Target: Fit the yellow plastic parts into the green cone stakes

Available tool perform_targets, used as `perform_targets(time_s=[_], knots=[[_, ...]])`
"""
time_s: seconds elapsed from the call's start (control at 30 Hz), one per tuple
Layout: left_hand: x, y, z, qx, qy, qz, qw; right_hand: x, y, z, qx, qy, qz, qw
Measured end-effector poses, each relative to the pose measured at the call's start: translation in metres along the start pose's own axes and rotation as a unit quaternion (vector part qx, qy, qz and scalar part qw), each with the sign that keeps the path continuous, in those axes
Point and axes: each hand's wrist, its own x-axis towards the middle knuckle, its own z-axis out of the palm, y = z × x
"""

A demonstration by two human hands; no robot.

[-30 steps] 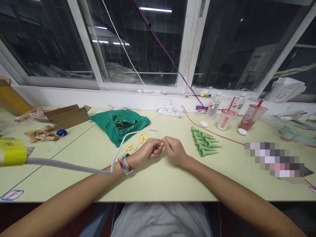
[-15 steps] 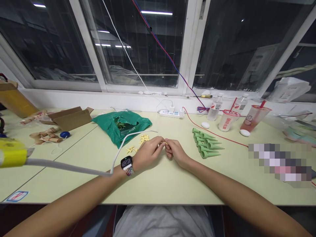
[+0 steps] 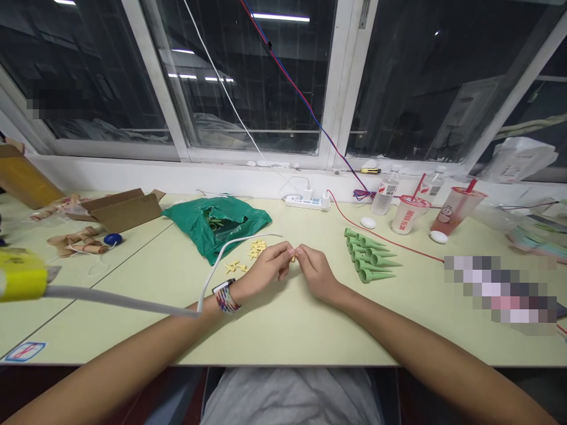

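Note:
My left hand (image 3: 270, 268) and my right hand (image 3: 316, 273) meet over the middle of the table, fingertips pinched together. Between them shows a small yellow piece (image 3: 293, 258), mostly hidden by the fingers. Several like it lie beyond my left wrist, in one yellow pile (image 3: 257, 248) and a looser yellow group (image 3: 234, 267). To the right of my right hand, several green cones (image 3: 376, 275) lie in slanting rows, their wide open ends facing left.
A torn green plastic bag (image 3: 190, 221) lies behind my left hand. A pale cable (image 3: 133, 301) crosses above my left forearm. Farther back are a power strip (image 3: 305, 202), a drink cup (image 3: 410, 215) and a bottle (image 3: 384, 198). An open cardboard box (image 3: 126, 211) stands at left.
Both hands have turned slightly at the fingertips around the small yellow piece. My left wrist has rolled, so the watch face no longer shows and the woven band does.

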Motion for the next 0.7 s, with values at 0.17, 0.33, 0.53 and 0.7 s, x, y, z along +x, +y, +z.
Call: perform_targets(time_s=[0.17,0.33,0.53,0.7], knots=[[0.002,0.006,-0.004,-0.252,-0.053,-0.157,0.953,0.009,0.009,-0.014,-0.172,-0.034,-0.175,0.969],[0.001,0.01,-0.01,-0.328,-0.113,-0.23,0.909,0.021,0.007,-0.027,-0.322,-0.055,-0.319,0.89],[-0.007,0.004,-0.002,0.04,-0.001,-0.01,0.999,0.011,0.012,-0.015,-0.098,-0.06,-0.102,0.988],[-0.007,-0.001,-0.004,0.187,0.047,0.053,0.98,0.008,0.012,-0.006,0.034,-0.08,0.028,0.996]])
